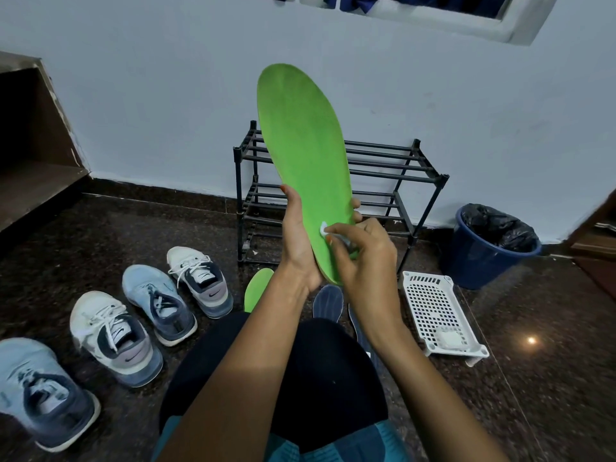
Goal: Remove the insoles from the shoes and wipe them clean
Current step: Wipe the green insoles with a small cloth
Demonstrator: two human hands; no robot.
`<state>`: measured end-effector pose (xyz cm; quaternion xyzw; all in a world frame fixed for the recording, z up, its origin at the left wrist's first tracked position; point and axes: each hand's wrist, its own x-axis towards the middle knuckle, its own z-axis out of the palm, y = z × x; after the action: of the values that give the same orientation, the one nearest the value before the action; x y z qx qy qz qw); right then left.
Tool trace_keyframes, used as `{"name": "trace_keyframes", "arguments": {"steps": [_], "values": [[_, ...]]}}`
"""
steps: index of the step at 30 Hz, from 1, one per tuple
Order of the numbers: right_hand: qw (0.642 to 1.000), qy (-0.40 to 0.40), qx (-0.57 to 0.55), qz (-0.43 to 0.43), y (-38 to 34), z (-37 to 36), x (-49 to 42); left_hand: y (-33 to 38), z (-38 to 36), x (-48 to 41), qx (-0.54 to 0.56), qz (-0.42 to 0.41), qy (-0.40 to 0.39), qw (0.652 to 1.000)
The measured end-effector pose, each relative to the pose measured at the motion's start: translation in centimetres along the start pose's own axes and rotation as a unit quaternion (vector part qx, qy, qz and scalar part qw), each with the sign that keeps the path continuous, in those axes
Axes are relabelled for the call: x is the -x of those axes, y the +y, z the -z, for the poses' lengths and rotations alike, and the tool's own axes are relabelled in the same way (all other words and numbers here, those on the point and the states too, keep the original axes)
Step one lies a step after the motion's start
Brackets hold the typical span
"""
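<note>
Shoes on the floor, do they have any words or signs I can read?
No readable words anywhere.
Swoosh sign, no letters: on the side of the near white shoe and the far white shoe.
Their tongue labels: too blurred to read.

White wipe (322,228) largely under right hand (363,261)

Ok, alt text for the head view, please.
A person's left hand holds a green insole upright while the right hand pinches a white wipe against its lower end. Four sneakers line the floor at left; a shoe rack, white basket and blue bin stand nearby.
</note>
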<state>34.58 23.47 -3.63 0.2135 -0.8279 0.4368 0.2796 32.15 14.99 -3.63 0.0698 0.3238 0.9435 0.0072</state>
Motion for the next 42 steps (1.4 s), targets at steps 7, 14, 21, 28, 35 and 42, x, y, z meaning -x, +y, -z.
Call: {"name": "trace_keyframes", "arguments": {"steps": [7,14,21,28,35,42], "values": [[0.999,0.039,0.016,-0.004,0.5,-0.5,0.0,-0.1,0.1,0.0,-0.023,-0.013,0.000,1.000],[0.993,-0.035,-0.101,-0.044,-0.8,-0.3,1.5,0.2,0.0,0.1,0.009,-0.004,-0.003,1.000],[1.000,0.001,-0.009,-0.026,-0.3,-0.1,0.0,0.0,0.2,0.1,-0.007,-0.001,-0.007,1.000],[0.997,-0.037,-0.070,-0.024,-0.8,-0.1,1.0,0.3,0.3,0.2,0.002,-0.007,-0.005,1.000],[1.000,-0.020,-0.012,-0.019,-0.2,0.1,-0.1,0.1,0.1,0.2,-0.020,-0.004,-0.007,1.000],[0.999,-0.034,-0.011,-0.010,-0.4,0.0,0.0,0.1,0.2,0.3,-0.017,-0.007,-0.004,1.000]]}}
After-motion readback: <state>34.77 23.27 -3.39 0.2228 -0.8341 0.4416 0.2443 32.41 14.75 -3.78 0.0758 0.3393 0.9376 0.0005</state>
